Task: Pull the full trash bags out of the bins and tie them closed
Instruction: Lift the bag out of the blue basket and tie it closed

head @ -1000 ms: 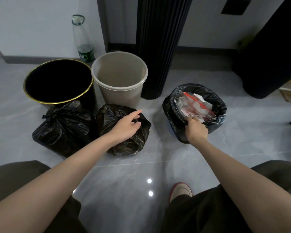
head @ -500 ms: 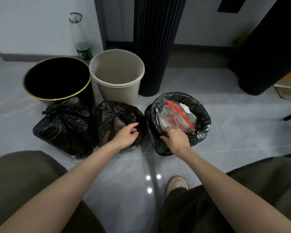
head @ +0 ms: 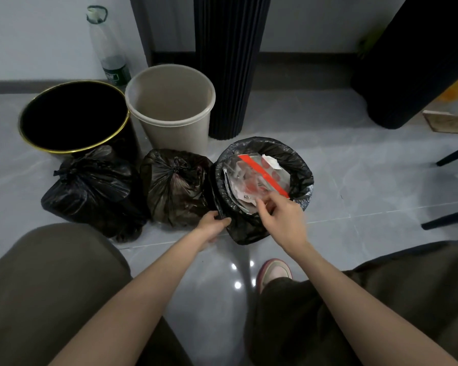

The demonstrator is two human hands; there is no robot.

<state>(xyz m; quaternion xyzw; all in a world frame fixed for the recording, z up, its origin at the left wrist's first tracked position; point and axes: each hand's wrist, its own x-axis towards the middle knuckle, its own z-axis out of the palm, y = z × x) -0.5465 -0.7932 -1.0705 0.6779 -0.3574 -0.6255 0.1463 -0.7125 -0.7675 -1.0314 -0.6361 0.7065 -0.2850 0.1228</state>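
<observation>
Leaving the tied bag [head: 175, 186], the left hand [head: 213, 224] now pinches the folded-over edge of the full trash bag [head: 296, 165]. That bag still sits in its bin, which it hides. The right hand [head: 283, 220] hovers over the rubbish, its grip too blurred to tell. The thin film looks soft and slippery with a light load, so gather it at the rim. A black bin [head: 74, 150] and a beige bin [head: 169, 122] stand behind on the glossy grey tile floor [head: 368, 186].

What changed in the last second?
The lined bin slid left, beside the middle tied bag. Left hand left that bag and now grips the liner rim; right hand released the rim, now over the trash. The other tied bag, black bin and beige bin stayed.
</observation>
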